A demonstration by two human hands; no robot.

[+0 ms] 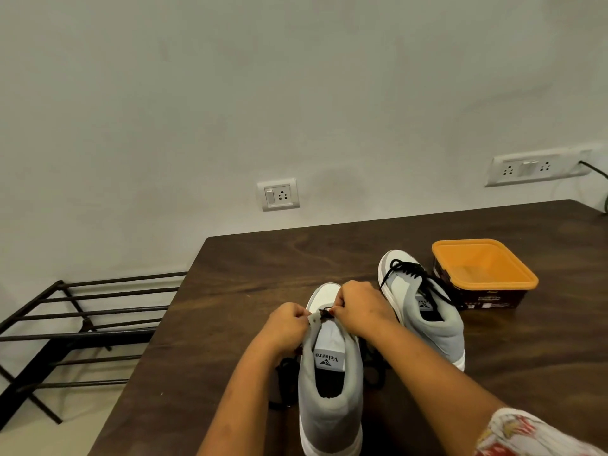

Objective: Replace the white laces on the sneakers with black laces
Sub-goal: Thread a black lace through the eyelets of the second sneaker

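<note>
Two sneakers: the near sneaker [329, 390] was stood heel toward the person at the table's front. The far sneaker [424, 311] was set just beside it to the right, with the far lace [408, 274] threaded through it in black.
Black lace: a short stretch of the black lace [325, 312] was seen between the hands at the near sneaker's eyelets, with loose ends trailed on both sides.
Left hand: on the left hand [289, 324] the fingers were curled and the grey eyelet edge was pinched, judged to be steadying the hole.
Right hand: by the right hand [358, 307] the black lace was pinched near its end, judged ready to be fed through.
White laces: none were seen.
Orange tub: the orange tub [483, 271] was placed open, just beyond the far sneaker. Nothing could be made out inside.
Table: the table [263, 258] was of dark wood, and both sneakers and the tub were borne on it.
</note>
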